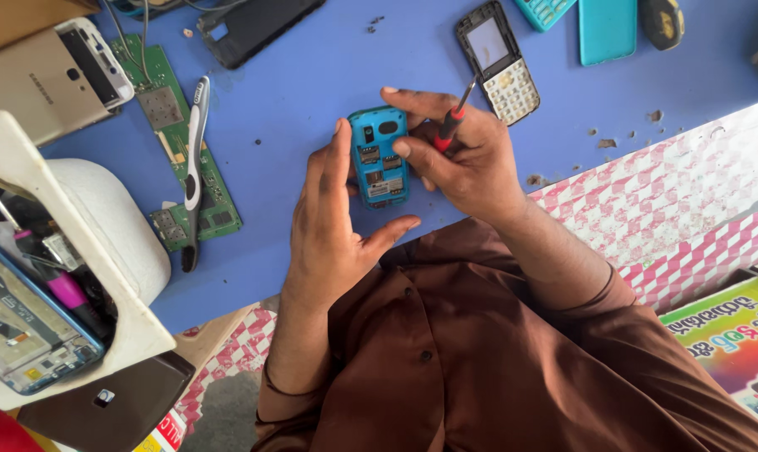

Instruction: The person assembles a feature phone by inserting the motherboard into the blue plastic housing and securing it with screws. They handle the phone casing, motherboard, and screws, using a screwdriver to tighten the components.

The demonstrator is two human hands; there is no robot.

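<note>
Disassembly step judged in hand: left hand (333, 222), fingers loosely spread, steadies blue phone body (379, 156) mid-table on blue table (312, 67), while right hand (467, 155), clamped on red screwdriver (451, 124), next needs accurate tip seating.

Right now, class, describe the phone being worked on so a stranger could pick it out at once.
On the blue table, look between the person's two hands, left hand and right hand. There lies a small blue phone body, back cover off, its slots showing. Unlike the grey keypad phone front beyond it, it is bright blue and held, with a red-handled screwdriver beside it.
</note>
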